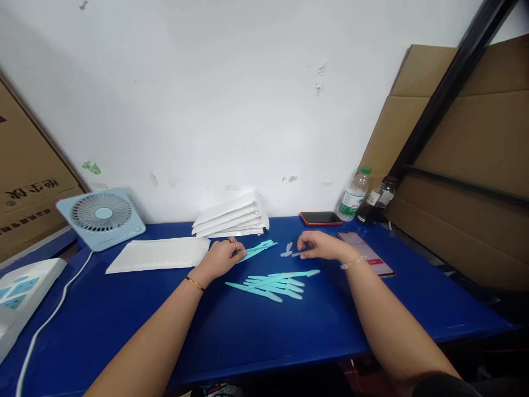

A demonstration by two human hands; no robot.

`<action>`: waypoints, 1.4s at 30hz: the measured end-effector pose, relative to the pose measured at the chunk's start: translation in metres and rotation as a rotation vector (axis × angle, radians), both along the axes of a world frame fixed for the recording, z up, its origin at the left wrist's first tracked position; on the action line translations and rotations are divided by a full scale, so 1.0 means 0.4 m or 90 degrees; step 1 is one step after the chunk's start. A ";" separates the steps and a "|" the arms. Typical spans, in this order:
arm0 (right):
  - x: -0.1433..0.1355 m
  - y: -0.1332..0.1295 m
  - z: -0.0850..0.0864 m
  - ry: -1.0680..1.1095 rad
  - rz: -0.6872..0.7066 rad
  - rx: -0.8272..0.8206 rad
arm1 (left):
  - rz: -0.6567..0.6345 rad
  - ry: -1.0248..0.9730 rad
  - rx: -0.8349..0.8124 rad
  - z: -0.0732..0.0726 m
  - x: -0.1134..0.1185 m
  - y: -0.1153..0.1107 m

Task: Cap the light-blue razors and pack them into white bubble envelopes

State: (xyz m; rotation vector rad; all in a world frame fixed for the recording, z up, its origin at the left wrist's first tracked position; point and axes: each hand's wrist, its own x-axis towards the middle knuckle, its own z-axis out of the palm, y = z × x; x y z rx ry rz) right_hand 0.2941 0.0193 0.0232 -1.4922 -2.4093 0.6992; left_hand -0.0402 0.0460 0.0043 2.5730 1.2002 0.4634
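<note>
My left hand [225, 256] is closed at the near end of a small bunch of teal eyebrow razors [261, 248], its fingers pinching a handle. To their right, a few small translucent blade caps [287, 251] lie loose on the blue table. My right hand [317, 245] is beside them, thumb and fingertips pinched on another translucent cap [296, 254]. Nearer to me, several more teal razors [273, 284] with pale caps over their blades lie overlapping in a loose fan. The fingers partly hide what each hand grips.
A white padded envelope [155, 255] lies left, with a stack of envelopes [231, 215] against the wall. Left stands a blue fan [101, 218] with a cable. Right are an orange-edged phone [320, 218], another phone [367, 253], a water bottle [353, 196] and a dark bottle [377, 201].
</note>
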 end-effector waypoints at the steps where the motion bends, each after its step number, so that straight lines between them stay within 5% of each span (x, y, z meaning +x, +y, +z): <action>1: 0.004 -0.004 0.003 -0.012 0.020 -0.022 | 0.016 0.008 0.006 -0.003 -0.007 0.003; 7: -0.018 -0.017 0.000 -0.102 0.059 -0.151 | 0.064 -0.036 0.035 -0.003 0.010 -0.017; 16: -0.088 -0.020 0.000 0.041 0.059 -0.011 | -0.083 0.047 0.080 0.012 0.084 -0.082; 27: -0.050 0.004 -0.019 0.041 -0.040 0.038 | 0.063 0.084 0.113 -0.001 0.034 -0.030; 31: -0.078 -0.022 0.002 0.042 0.049 0.074 | 0.078 0.022 0.113 -0.001 0.028 -0.026; 35: -0.126 -0.041 -0.001 -0.018 0.175 0.027 | -0.004 -0.011 0.065 0.008 0.047 -0.051; 42: -0.138 -0.033 -0.020 -0.035 0.148 0.031 | -0.127 0.036 0.022 -0.002 0.080 -0.081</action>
